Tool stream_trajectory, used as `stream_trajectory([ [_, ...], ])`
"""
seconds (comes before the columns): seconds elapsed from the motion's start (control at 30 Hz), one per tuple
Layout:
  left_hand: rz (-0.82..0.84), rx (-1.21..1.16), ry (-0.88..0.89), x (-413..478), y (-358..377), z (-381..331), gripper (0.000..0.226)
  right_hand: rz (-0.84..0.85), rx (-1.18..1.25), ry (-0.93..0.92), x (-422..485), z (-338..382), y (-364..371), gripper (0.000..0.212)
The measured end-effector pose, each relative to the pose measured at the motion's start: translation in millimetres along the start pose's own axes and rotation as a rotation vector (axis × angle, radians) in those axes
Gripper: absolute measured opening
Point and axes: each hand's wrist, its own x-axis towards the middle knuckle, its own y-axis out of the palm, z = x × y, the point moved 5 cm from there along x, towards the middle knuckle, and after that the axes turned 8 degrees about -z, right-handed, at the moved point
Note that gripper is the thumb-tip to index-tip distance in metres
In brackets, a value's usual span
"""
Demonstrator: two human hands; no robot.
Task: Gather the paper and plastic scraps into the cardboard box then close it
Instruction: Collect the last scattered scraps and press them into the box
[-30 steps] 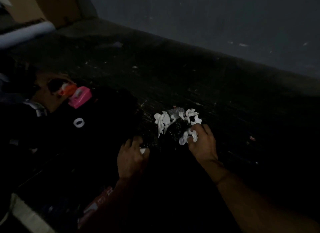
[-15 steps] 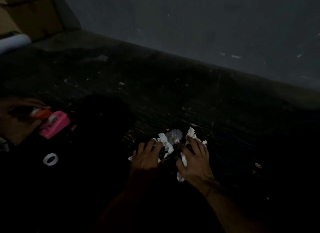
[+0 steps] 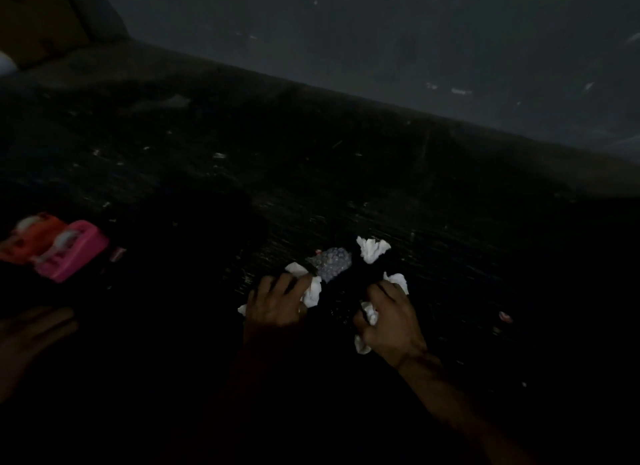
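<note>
The scene is very dark. A small heap of white crumpled paper scraps (image 3: 372, 249) and a piece of clear bubble plastic (image 3: 331, 263) lies on the dark floor. My left hand (image 3: 277, 303) rests on the heap's left side, fingers curled over white scraps. My right hand (image 3: 389, 317) is on the right side, fingers closed around white paper. The two hands bracket the heap. A brown cardboard surface (image 3: 38, 21) shows dimly at the top left corner.
A pink tape dispenser (image 3: 71, 251) and an orange one (image 3: 33, 237) sit at the left. A small pinkish scrap (image 3: 505, 316) lies right of my hands. A grey wall (image 3: 415, 49) runs along the far edge of the floor.
Both hands have closed in on the heap from either side. The scraps are bunched tighter, and the view has shifted so the dispensers sit further left.
</note>
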Motion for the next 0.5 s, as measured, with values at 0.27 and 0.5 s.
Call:
stream_trajectory([
  [0.27, -0.005, -0.035, -0.031, 28.6, -27.0, -7.8, 0.032, -0.034, 0.122, 0.162, 4.4, 8.5, -33.5, 0.014],
  [0.5, 0.184, 0.177, 0.035, 73.2, -21.1, -42.8, 0.042, -0.233, -0.116, 0.093, 33.3, -12.8, -56.3, 0.037],
])
